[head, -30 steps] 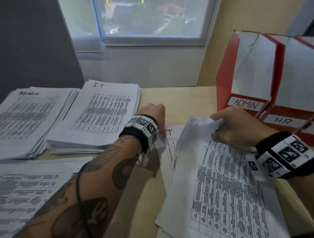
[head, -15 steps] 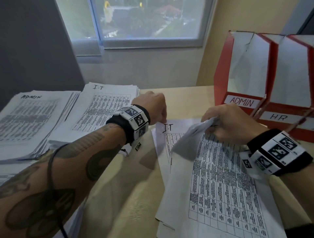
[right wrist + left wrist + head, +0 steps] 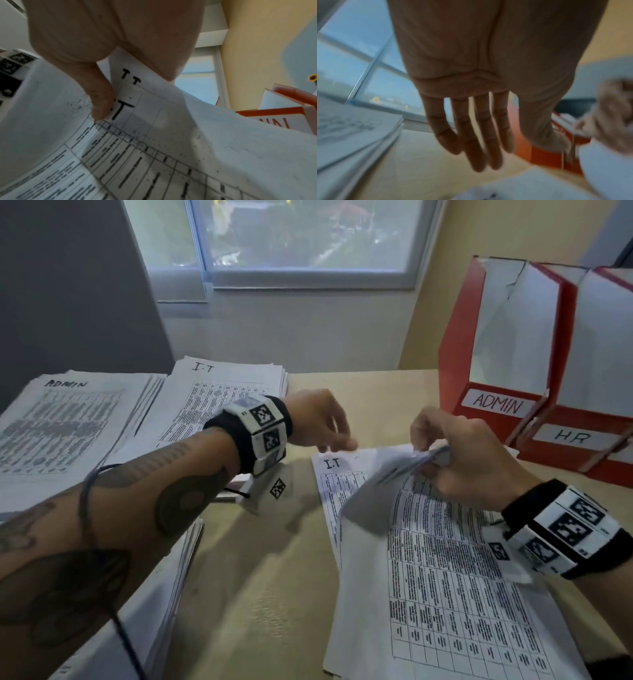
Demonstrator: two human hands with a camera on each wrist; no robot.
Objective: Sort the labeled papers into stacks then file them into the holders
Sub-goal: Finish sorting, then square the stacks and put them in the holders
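Near left stack (image 3: 161,611): printed sheets at the table's near left edge, partly under the left forearm.
Unsorted pile (image 3: 445,594): near right on the table (image 3: 260,594), printed tables face up, top corners curled upward.
Right hand (image 3: 469,460): fingers and thumb (image 3: 101,100) curled, pinching the lifted top corners of several sheets; handwritten "T" marks visible at the pinched corners in the right wrist view.
Exposed sheet (image 3: 337,474): lying flat under the lifted corners, marked "I.T" at its top left.
Left hand (image 3: 318,419): hovering above the table just left of the exposed sheet's top edge, fingers (image 3: 479,135) straight and slightly spread, holding nothing.
I.T stack (image 3: 226,392): farther back, left of centre, labelled at the top.
ADMIN stack (image 3: 68,422): just left of the I.T stack, edges touching or overlapping.
Holders (image 3: 534,364): red, far right, upright side by side, labelled "ADMIN" and "HR"; contents not discernible.
Window (image 3: 301,237): behind the table, in the far wall.
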